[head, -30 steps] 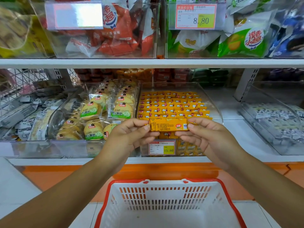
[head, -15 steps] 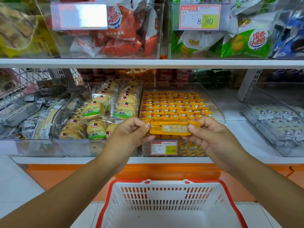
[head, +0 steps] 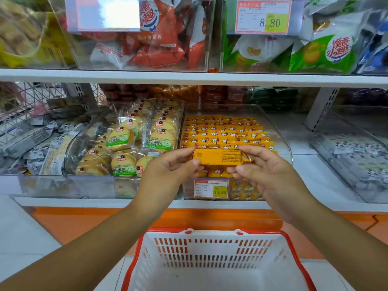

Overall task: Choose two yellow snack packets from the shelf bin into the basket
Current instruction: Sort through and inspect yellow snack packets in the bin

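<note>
A yellow snack packet is held level between both hands, its printed back facing me. My left hand pinches its left end and my right hand holds its right end. Behind it, a clear shelf bin is filled with rows of several more yellow packets. Below my arms, a white basket with a red rim shows a bare white interior in the part I can see.
A bin of round biscuit packs stands left of the yellow one. Grey-and-white packets lie in a bin at the far right. An upper shelf carries red and green snack bags. A 15.80 price tag fronts the yellow bin.
Both hands have tilted the yellow packet slightly, so more of its back label faces me. Its place above the bin's front edge is about the same.
</note>
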Motion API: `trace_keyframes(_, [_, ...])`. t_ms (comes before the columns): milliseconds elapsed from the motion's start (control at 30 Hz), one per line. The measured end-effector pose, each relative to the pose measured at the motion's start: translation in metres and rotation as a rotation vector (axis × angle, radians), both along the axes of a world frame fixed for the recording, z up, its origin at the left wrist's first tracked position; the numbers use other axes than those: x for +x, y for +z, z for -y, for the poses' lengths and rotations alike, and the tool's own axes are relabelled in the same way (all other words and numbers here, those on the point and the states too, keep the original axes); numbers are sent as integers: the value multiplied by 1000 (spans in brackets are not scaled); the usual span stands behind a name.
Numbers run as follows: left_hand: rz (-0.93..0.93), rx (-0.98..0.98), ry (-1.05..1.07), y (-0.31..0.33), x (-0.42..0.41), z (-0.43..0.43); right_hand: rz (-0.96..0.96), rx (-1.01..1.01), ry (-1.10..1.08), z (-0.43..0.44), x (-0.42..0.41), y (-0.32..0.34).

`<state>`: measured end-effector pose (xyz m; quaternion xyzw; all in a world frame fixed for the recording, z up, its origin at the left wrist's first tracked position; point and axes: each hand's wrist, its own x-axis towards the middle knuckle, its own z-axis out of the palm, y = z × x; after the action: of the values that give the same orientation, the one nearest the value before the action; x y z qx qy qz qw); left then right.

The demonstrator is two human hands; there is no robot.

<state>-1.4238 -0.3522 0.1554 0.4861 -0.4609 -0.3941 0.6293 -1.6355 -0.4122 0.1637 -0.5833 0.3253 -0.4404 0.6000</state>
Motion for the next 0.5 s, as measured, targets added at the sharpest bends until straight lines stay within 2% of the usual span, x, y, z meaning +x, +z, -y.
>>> trace_keyframes(167, [117,-5,-24,-3,2,4,-108,-93,-78,0,5,-1])
trace_keyframes(267, [260,-7,12,-6,7,7,-149,-84,-72,5,10,-1])
trace_keyframes(400, [602,-90,219,-7,22,12,-129,-180,-117,18,16,14])
trace_keyframes(500, [895,-79,327,-10,33,17,-258,-356,-196,32,17,27])
